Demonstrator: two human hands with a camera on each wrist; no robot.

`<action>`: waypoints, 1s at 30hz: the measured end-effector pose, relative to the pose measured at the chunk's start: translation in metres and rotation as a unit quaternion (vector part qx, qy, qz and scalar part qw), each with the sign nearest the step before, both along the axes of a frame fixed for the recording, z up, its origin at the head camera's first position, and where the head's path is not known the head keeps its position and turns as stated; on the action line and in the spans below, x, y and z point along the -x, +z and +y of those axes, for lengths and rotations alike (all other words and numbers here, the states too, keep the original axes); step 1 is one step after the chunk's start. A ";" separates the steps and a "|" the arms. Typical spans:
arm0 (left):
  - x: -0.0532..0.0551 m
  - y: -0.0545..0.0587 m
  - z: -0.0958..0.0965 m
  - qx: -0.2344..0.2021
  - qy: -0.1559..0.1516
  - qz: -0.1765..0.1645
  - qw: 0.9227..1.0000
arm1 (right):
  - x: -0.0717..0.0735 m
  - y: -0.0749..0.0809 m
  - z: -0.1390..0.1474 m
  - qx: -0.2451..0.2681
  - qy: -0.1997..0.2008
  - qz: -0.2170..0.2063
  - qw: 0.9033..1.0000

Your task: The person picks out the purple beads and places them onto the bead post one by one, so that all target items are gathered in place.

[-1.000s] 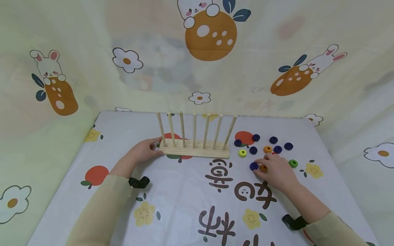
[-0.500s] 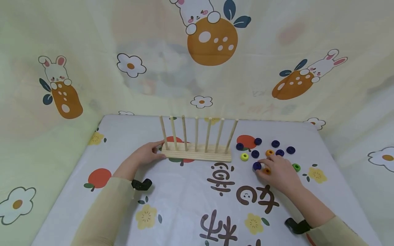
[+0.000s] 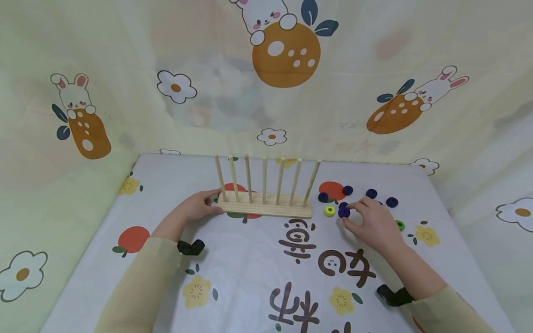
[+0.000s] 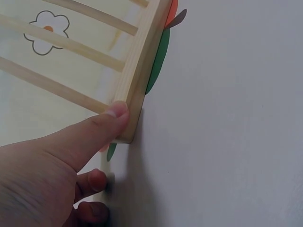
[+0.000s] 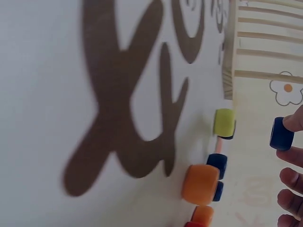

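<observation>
A wooden peg rack (image 3: 266,209) with several upright bare pegs stands on the table. My left hand (image 3: 200,208) grips the left end of its base; in the left wrist view the thumb (image 4: 117,111) lies on the wood. Right of the rack, my right hand (image 3: 376,226) pinches a dark blue bead (image 3: 343,212) between thumb and index finger, lifted off the cloth in the right wrist view. Loose beads lie around it: a yellow bead (image 3: 329,211), a green bead (image 3: 400,225), an orange bead (image 5: 201,184) and several dark blue beads (image 3: 392,202).
A white patterned cloth (image 3: 241,259) covers the table, with printed fruit, flowers and characters. Behind it hangs a cream printed curtain (image 3: 208,46). Black straps or mounts (image 3: 190,248) sit at both wrists.
My right hand has raised the dark blue bead off the cloth and moved it slightly away from me. The left hand stays at the rack's end. The view shifted slightly.
</observation>
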State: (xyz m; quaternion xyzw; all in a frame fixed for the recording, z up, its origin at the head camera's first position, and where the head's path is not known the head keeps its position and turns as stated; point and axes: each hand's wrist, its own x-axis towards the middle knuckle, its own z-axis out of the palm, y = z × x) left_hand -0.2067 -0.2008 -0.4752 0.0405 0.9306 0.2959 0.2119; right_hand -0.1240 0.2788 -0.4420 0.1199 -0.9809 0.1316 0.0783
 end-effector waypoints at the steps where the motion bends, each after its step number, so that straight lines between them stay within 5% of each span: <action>1: 0.000 0.000 0.000 0.001 0.000 0.000 1.000 | 0.000 0.002 -0.001 0.001 -0.003 -0.002 1.000; 14: 0.001 -0.001 0.001 0.004 0.001 -0.008 1.000 | 0.008 0.019 -0.015 0.018 -0.022 0.005 1.000; 30: -0.001 0.002 0.002 0.000 0.007 -0.012 1.000 | 0.013 0.044 -0.028 0.120 -0.026 0.054 0.991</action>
